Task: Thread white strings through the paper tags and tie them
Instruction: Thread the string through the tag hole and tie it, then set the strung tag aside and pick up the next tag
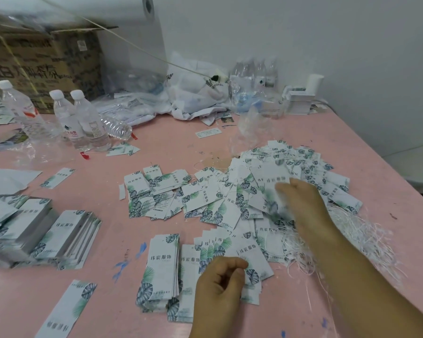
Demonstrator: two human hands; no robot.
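On the pink table (59, 313), the left hand (217, 286) pinches a paper tag (250, 258) from the near stack. The right hand (303, 203), blurred, seems to rest open over the tag pile (303, 172). The white strings (366, 240) lie tangled at right; I think pulling one could drag others and scatter tags.

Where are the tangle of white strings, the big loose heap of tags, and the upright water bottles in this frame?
White strings (366, 230), head view: middle of the tangle, right of the right forearm.
Heap of tags (303, 164), head view: upper part of the pile.
Water bottles (89, 120), head view: body of the rightmost upright bottle.
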